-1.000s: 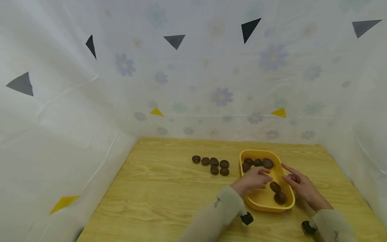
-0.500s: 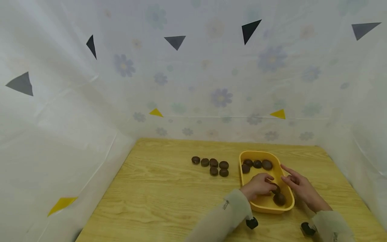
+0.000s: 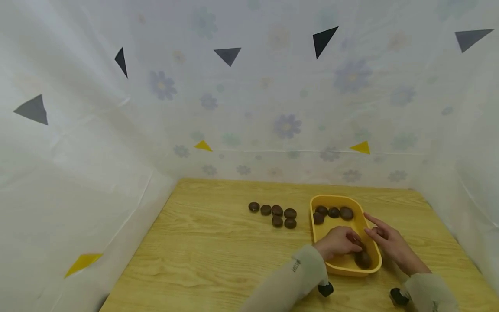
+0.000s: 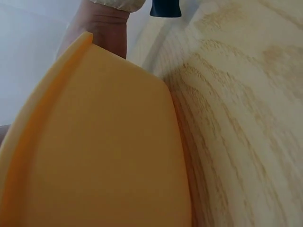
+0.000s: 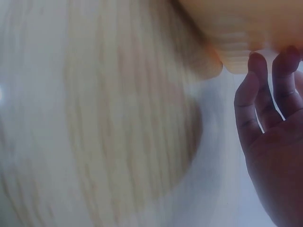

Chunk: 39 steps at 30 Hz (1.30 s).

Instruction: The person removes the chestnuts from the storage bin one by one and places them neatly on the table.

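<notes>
In the head view, my left hand point(image 3: 340, 241) reaches into the yellow tray point(image 3: 345, 272) and pinches a dark brown chestnut, which its fingers mostly cover. Right below sits another chestnut point(image 3: 362, 260). At the tray's far end lie several more, among them a chestnut point(image 3: 346, 213). My right hand point(image 3: 393, 246) rests along the tray's right side, index finger and thumb at the rim. A brownish patch between them is too dark to tell. From the right wrist view, the fingers point(image 5: 247, 92) touch the tray's outer wall point(image 5: 251, 28). The left wrist view shows mainly the tray's wall point(image 4: 109, 142).
Left of the tray, several chestnuts stand in a small group on the wood-grain table point(image 3: 210, 247), one of them the end chestnut point(image 3: 254, 207). A white flowered sheet point(image 3: 249, 108) surrounds the table at back and sides, with black, grey and yellow triangles on it.
My left hand has moved right and down inside the tray, from above it onto the upper of the two near chestnuts, and its fingers have closed there. The right hand stays put.
</notes>
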Each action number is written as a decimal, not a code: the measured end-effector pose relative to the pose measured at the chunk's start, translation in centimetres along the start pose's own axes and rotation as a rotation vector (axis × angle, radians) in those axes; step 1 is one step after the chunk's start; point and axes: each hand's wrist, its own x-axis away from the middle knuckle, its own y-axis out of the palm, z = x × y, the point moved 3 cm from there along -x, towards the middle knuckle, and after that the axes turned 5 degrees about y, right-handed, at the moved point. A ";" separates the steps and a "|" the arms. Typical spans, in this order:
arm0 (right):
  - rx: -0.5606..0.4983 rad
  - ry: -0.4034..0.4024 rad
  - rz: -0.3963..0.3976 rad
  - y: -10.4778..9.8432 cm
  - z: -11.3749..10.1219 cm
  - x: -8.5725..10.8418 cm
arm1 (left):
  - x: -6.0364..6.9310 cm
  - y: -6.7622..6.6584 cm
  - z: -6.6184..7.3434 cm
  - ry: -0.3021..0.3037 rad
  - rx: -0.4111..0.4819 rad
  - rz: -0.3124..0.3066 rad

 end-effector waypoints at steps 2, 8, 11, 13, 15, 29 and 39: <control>-0.011 0.008 -0.006 0.0 0.1 0.1 | 0.0 0.1 0.1 0.012 -0.026 -0.014; -0.012 0.014 -0.007 0.1 0.2 0.5 | -0.1 0.3 0.0 0.048 -0.066 -0.054; -0.011 0.005 -0.005 0.1 0.2 0.5 | -0.1 0.2 0.0 0.063 -0.086 -0.051; -0.014 -0.005 -0.005 0.1 0.2 0.4 | -0.1 0.2 0.1 0.069 -0.088 -0.043; -0.020 -0.014 -0.006 0.0 0.2 0.3 | -0.1 0.1 0.1 0.076 -0.088 -0.033; -0.016 -0.017 -0.008 0.0 -0.2 0.3 | -0.3 -0.5 -0.1 0.102 -0.068 0.048; 0.004 -0.027 0.004 0.0 -0.1 0.1 | 0.1 -1.3 0.1 0.119 0.023 0.105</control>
